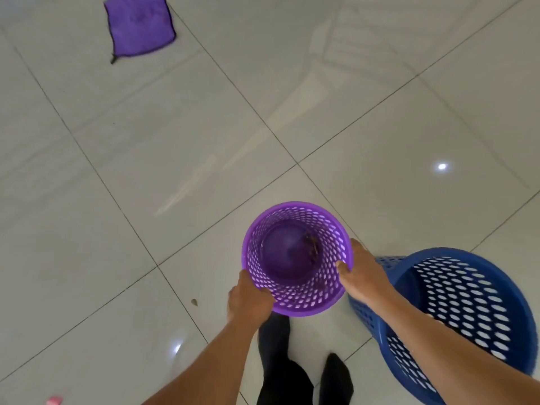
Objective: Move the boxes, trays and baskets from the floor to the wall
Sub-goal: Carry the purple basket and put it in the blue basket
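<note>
A round purple perforated basket [295, 211] is held upright in front of me, above the tiled floor, with some brown debris on its bottom. My left hand [248, 299] grips its near-left rim, thumb over the edge. My right hand [359, 273] grips the right rim, thumb inside the basket. A larger blue perforated basket [455, 305] stands at my right, partly hidden under my right forearm.
A purple cloth [140, 24] lies on the floor at the far left. A small brown scrap [194, 301] and a pink object [55, 400] lie near the bottom left. My legs in dark trousers [280, 369] are below the basket. Glossy pale tiles [175, 141] stretch ahead.
</note>
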